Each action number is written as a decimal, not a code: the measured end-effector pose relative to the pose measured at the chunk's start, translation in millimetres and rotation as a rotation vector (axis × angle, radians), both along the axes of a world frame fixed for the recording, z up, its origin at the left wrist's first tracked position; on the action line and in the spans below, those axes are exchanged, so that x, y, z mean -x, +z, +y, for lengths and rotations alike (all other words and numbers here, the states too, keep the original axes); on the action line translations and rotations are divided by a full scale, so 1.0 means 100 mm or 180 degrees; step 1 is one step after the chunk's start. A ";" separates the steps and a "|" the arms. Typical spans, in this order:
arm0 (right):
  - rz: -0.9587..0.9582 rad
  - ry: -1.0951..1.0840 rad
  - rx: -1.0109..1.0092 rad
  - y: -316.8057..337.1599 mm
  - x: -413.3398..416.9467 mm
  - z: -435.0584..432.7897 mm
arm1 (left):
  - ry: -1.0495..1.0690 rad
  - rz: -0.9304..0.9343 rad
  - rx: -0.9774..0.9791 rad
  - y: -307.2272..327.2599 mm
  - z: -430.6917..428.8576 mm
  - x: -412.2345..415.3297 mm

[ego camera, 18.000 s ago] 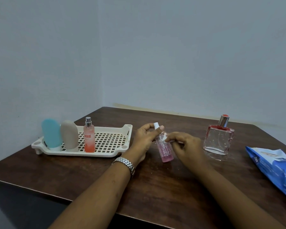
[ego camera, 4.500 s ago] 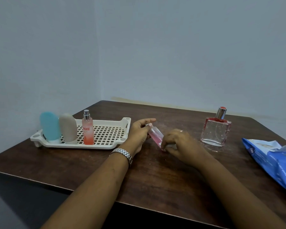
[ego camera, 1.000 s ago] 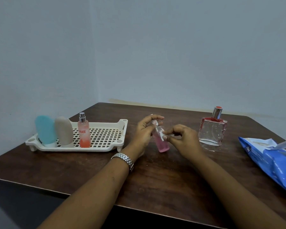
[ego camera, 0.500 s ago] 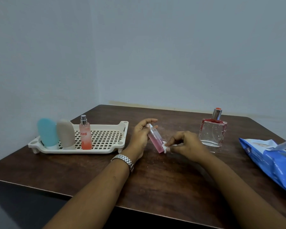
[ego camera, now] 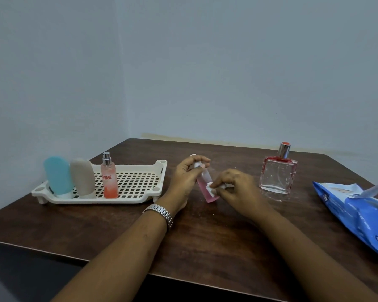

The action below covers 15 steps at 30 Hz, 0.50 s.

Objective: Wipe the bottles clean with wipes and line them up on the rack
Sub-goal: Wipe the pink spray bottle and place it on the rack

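Observation:
My left hand (ego camera: 187, 177) grips the white cap end of a small pink bottle (ego camera: 206, 189), which stands nearly upright with its base on the table. My right hand (ego camera: 236, 190) pinches a small white wipe (ego camera: 212, 189) against the bottle's lower side. On the cream rack (ego camera: 138, 186) at the left stand a blue bottle (ego camera: 57, 176), a beige bottle (ego camera: 83, 177) and an orange spray bottle (ego camera: 109, 176) in a row. A square clear perfume bottle (ego camera: 277, 173) with a red rim stands on the table to the right.
A blue pack of wipes (ego camera: 358, 212) lies at the right edge of the dark wooden table (ego camera: 205, 240), its flap lifted. The table sits in a corner, with walls behind and to the left. A metal watch (ego camera: 159, 212) is on my left wrist.
The pink bottle has gone from tilted to nearly upright on the table. The wipe in my right hand has moved from the bottle's base onto its lower side.

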State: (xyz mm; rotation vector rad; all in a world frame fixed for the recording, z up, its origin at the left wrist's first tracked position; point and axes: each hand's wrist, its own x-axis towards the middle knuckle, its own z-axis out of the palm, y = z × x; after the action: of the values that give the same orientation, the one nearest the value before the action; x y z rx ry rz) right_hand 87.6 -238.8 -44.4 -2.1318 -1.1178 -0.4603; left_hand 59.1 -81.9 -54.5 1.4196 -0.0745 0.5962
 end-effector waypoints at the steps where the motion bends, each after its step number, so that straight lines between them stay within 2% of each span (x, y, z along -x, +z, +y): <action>1: -0.0019 0.0007 -0.0129 0.00 0.00 0.01 | -0.0019 -0.0061 -0.0068 0.00 -0.01 0.00; 10: -0.0139 -0.0096 -0.1170 -0.01 -0.02 0.07 | -0.0254 -0.0362 -0.0510 0.07 -0.12 0.06; 15: 0.0177 -0.0039 -0.1091 -0.04 -0.04 0.07 | -0.0229 -0.0358 -0.0472 0.07 -0.09 0.07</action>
State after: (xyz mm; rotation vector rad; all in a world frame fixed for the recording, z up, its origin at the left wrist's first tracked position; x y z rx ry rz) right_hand 91.2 -231.5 -48.2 -1.8412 -0.9212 -0.5523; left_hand 52.5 -90.9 -47.2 1.5193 -0.2628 0.6209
